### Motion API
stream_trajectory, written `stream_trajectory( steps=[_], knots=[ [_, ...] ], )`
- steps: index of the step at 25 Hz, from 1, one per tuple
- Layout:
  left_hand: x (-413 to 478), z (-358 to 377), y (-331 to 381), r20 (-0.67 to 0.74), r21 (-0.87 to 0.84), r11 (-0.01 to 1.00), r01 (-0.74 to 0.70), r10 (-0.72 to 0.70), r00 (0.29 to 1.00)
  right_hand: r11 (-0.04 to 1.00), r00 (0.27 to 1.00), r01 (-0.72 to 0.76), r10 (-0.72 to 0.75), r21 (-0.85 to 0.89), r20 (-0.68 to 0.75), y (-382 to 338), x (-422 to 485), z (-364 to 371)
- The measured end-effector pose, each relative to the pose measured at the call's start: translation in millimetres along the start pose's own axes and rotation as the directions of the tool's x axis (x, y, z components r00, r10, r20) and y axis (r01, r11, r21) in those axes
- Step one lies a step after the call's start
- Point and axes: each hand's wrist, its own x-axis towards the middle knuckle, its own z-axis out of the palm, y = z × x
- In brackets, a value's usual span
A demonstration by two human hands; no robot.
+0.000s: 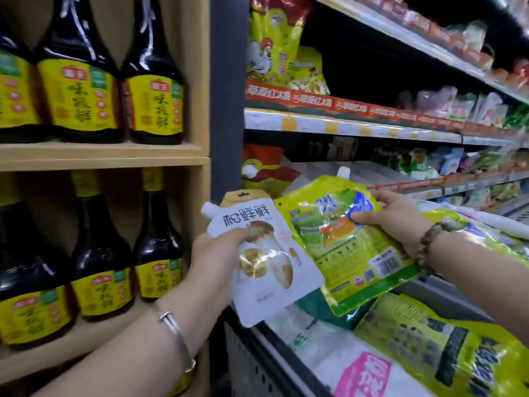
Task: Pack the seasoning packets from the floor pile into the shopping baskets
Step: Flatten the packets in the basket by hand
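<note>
Hands hold one spouted seasoning pouch each, in front of a store shelf. The left hand (pixel 217 253) grips a white mushroom pouch (pixel 266 262) by its left edge, fingers curled behind it and the thumb pressed on the printed front; its spout points up and to the left. A silver bangle (pixel 174 330) sits on that wrist. The right hand (pixel 398 219) pinches a yellow-green pouch (pixel 340 239) at its right edge, thumb on the face and fingers wrapped behind, with the barcode side toward the camera and the white cap at the top. A bead bracelet (pixel 426 245) circles the right wrist. The two pouches overlap slightly at their inner edges, both tilted. Both are held above the front edge of a lower shelf (pixel 289 359), where more yellow-green and white packets (pixel 446 342) lie flat. To the left, a wooden shelf unit (pixel 103 156) carries dark sauce bottles (pixel 77 75) with yellow labels on two levels.
</note>
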Motion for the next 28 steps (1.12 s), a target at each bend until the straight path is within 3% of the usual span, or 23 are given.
stream_trajectory(
  steps=[3, 7, 10, 13, 18, 20, 23, 25, 28],
  knots=[
    [25.7, 33.8, -38.6, 0.041, 0.228, 0.973, 0.043, -0.053, 0.998, 0.982, 0.990, -0.136, 0.140, -0.134, 0.020, 52.6, 16.9, -7.6],
    [55.2, 46.3, -90.1, -0.013, 0.624, 0.769, 0.143, -0.173, 0.985, 0.945, 0.973, -0.204, 0.224, -0.254, 0.050, 104.9, 25.7, 5.6],
    [70.5, 42.3, -103.8, -0.071, 0.736, 0.643, 0.211, -0.237, 0.969, 0.931, 0.975, -0.191, 0.217, -0.310, 0.054, 131.4, 32.2, 19.7],
    [72.5, 42.9, -104.0, -0.073, 0.923, 0.351, 0.155, -0.236, 0.969, 0.873, 0.981, -0.142, 0.188, -0.466, 0.052, 152.2, 36.5, 35.5],
    [74.1, 42.4, -108.2, -0.118, 0.974, 0.158, 0.163, -0.258, 0.959, 0.787, 0.987, -0.067, 0.143, -0.613, 0.076, 159.2, 35.7, 50.4],
    [66.8, 43.2, -111.2, -0.050, 0.998, -0.049, 0.040, -0.242, 0.969, 0.687, 0.990, 0.029, 0.083, -0.726, 0.118, 157.9, 30.5, 49.7],
    [54.3, 44.9, -126.6, 0.165, 0.948, -0.196, -0.251, -0.373, 0.913, 0.495, 0.942, 0.321, -0.074, -0.807, 0.328, 155.6, 18.8, 48.1],
    [51.1, 44.3, -137.5, 0.185, 0.877, -0.283, -0.388, -0.546, 0.817, 0.487, 0.879, 0.416, 0.003, -0.768, 0.477, 151.8, 8.6, 50.8],
    [52.5, 42.9, -141.7, 0.159, 0.781, -0.399, -0.481, -0.618, 0.770, 0.326, 0.797, 0.524, 0.139, -0.787, 0.588, 159.5, -2.2, 62.4]
  ],
)
